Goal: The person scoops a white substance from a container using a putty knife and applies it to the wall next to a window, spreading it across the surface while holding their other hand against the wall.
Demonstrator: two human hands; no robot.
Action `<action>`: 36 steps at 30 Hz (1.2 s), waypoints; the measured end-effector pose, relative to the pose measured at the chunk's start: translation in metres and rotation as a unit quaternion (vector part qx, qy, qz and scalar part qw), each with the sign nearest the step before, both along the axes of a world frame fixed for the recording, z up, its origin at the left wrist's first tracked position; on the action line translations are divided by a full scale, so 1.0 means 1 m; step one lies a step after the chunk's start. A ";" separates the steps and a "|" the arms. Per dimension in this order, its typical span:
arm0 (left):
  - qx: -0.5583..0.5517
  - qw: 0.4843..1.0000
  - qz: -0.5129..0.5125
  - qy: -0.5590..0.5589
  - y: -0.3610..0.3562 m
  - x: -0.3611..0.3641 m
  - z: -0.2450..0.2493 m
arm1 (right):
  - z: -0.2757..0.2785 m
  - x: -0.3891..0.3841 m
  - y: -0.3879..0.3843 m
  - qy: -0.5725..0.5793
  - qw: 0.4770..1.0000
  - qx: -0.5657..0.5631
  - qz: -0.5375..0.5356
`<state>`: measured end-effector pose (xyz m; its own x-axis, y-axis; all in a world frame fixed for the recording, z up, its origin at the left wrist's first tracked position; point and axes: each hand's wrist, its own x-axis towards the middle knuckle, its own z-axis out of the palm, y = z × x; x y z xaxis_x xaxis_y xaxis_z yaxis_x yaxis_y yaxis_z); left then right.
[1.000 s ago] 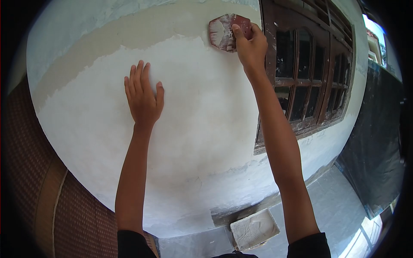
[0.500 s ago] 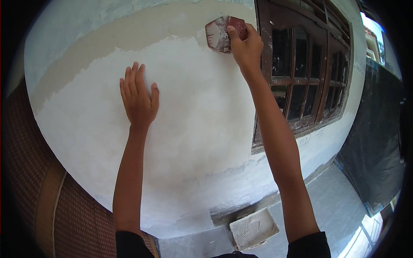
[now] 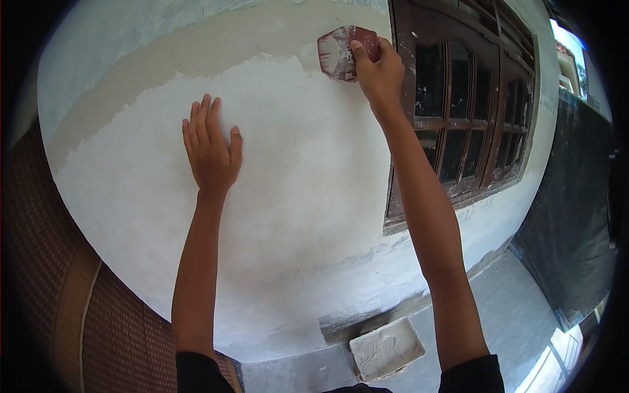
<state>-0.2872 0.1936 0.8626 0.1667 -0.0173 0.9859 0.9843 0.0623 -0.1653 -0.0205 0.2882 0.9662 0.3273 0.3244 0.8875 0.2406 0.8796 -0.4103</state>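
Observation:
My right hand [image 3: 382,71] grips a reddish-brown, flat, many-sided scraper [image 3: 337,56] with whitish paste smeared on its face. The scraper is at the upper part of the wall [image 3: 295,177], close to the window frame. Flat against the wall, left of the middle, lies my left hand [image 3: 211,147], its fingers spread and holding nothing. White coating covers the wall around both hands, with a beige-grey band [image 3: 177,49] curving above it.
A brown wooden window [image 3: 452,118] with dark panes is on the right. Below, a rectangular tray [image 3: 386,350] of whitish paste stands on the grey floor [image 3: 458,334]. Woven brown matting [image 3: 124,334] is at lower left, a dark sheet [image 3: 563,209] at far right.
My right hand and the scraper have shifted slightly to the right, toward the window frame. My left hand has stayed in place.

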 end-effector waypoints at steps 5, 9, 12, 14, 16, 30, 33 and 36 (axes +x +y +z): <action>0.000 1.000 -0.001 -0.004 0.000 0.000 0.000 | -0.001 0.029 0.012 0.083 0.996 -0.027 0.014; 0.002 1.000 0.003 -0.005 0.002 0.001 0.001 | -0.008 0.014 0.000 0.075 0.996 0.035 0.040; 0.004 1.000 0.001 0.001 0.001 -0.001 -0.001 | -0.010 -0.010 -0.016 0.012 1.000 0.015 0.020; 0.000 1.000 0.000 -0.003 0.001 -0.002 -0.001 | -0.009 -0.002 -0.001 0.039 0.999 0.008 0.009; 0.002 1.000 0.000 -0.004 0.000 -0.001 -0.001 | -0.009 0.013 0.005 0.072 0.997 -0.003 -0.015; 0.006 1.000 0.001 -0.006 0.001 0.000 0.000 | -0.008 0.031 0.017 0.116 0.993 -0.012 0.003; 0.006 1.000 -0.006 -0.005 0.001 0.000 -0.001 | -0.009 0.030 0.015 0.156 0.988 0.009 0.017; 0.008 1.000 0.000 0.000 0.001 0.000 -0.002 | -0.011 0.005 0.005 0.046 0.997 0.023 0.064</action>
